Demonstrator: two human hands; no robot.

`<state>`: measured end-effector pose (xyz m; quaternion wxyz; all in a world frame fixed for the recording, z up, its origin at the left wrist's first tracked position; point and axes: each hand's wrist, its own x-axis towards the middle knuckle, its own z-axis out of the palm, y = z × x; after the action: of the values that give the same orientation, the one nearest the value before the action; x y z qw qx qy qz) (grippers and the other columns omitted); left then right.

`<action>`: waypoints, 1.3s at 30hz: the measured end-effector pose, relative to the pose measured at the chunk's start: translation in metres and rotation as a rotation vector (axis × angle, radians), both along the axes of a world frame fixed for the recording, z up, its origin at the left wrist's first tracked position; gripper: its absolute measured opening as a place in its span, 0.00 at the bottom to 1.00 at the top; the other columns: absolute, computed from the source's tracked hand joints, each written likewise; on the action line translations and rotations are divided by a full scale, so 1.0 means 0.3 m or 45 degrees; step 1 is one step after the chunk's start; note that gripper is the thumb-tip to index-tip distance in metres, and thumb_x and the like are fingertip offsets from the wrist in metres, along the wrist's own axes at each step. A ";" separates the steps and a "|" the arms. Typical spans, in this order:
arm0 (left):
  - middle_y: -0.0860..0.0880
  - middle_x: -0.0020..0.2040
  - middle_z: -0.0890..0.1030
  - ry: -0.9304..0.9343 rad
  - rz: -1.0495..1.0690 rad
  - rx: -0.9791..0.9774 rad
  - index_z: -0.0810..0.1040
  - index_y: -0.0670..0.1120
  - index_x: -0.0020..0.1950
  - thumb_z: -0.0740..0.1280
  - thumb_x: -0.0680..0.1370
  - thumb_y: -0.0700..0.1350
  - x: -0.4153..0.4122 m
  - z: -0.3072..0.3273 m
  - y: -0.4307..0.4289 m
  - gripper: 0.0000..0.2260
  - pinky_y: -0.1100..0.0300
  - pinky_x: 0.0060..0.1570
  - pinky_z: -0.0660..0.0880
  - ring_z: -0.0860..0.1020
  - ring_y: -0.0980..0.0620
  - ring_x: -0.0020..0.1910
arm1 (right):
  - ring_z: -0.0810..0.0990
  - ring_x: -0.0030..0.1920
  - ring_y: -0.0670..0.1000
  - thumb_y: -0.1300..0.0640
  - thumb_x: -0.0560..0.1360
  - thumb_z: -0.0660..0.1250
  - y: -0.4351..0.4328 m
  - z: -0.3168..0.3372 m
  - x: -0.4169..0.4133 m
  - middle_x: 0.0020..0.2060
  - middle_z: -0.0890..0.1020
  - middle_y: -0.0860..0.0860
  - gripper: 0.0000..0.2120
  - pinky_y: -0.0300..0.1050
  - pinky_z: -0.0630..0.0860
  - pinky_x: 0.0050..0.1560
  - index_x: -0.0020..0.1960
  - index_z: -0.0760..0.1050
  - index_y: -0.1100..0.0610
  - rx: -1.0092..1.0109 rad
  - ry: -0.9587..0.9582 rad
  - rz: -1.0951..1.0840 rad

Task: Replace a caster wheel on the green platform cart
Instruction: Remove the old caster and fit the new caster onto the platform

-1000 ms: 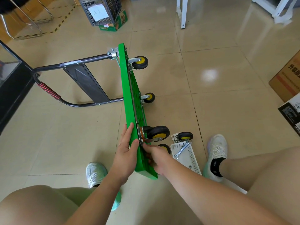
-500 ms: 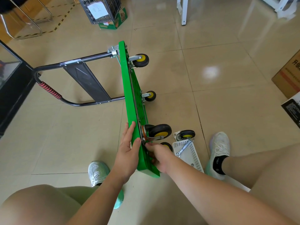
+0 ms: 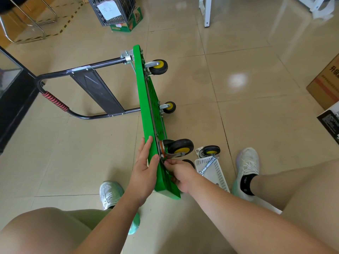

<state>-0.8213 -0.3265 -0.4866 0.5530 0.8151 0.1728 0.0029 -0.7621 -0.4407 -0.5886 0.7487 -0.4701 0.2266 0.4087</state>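
Observation:
The green platform cart stands on its side edge on the tiled floor, its black handle lying flat to the left. Black-and-yellow casters stick out to the right, one far, one in the middle and a large one near me. My left hand presses flat on the deck's top edge, thumb over the rim. My right hand pinches at the metal mounting plate under the near caster; what its fingertips hold is hidden. A loose caster lies just right of it.
A white perforated tray with a cross wrench sits by my right shoe. My left shoe is under the cart's near end. Cardboard boxes stand at the right, a wire crate at the back, a black cabinet at the left.
My right hand has shifted slightly up along the cart's underside toward the near caster's plate. The left hand and the cart have stayed put; the camera drifted a little.

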 end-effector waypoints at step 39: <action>0.66 0.80 0.54 -0.015 0.003 0.008 0.60 0.68 0.77 0.60 0.87 0.43 -0.001 -0.029 -0.002 0.25 0.58 0.82 0.53 0.54 0.71 0.78 | 0.85 0.50 0.59 0.58 0.77 0.71 0.012 0.020 -0.006 0.51 0.86 0.59 0.11 0.51 0.81 0.46 0.58 0.82 0.59 0.074 0.129 -0.096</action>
<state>-0.8215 -0.3271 -0.4952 0.5513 0.8166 0.1704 0.0090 -0.7639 -0.4371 -0.5825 0.7644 -0.4182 0.2697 0.4099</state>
